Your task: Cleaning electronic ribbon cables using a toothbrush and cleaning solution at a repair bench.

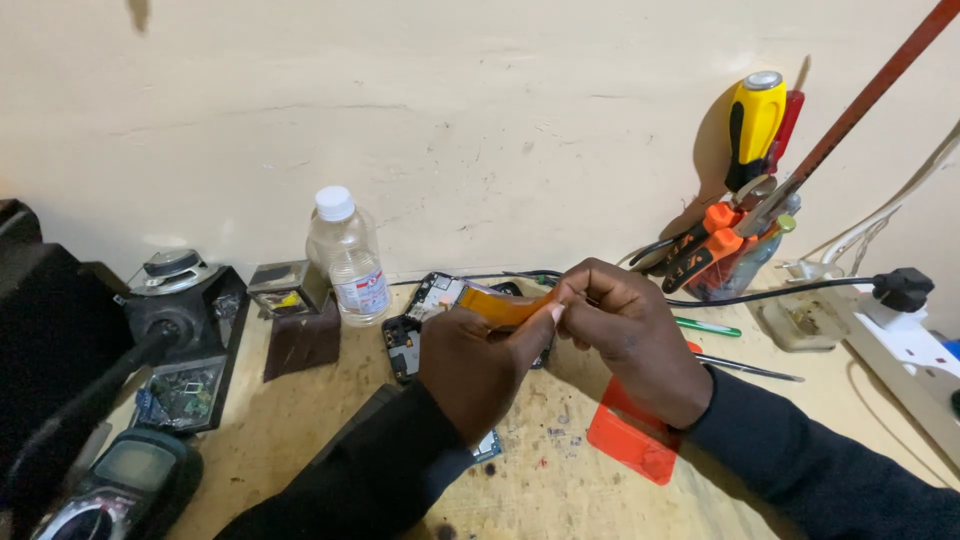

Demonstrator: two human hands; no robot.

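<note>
Both my hands meet over the middle of the wooden bench. My left hand (472, 368) and my right hand (625, 335) pinch the two ends of a thin orange flat strip (497, 304) between thumb and fingers, holding it above the bench. Under the hands lie opened phone parts: a dark phone body (403, 345) and a circuit board (436, 293). A red flat card (628, 436) lies under my right wrist. Both sleeves are dark.
A clear plastic bottle with a white cap (346, 258) stands behind the phone parts. A holder with a yellow screwdriver (752, 125), pliers and cutters is at the right. A multimeter (125, 485), a speaker (177, 268) and boards sit left. A white power strip (915, 350) lies far right.
</note>
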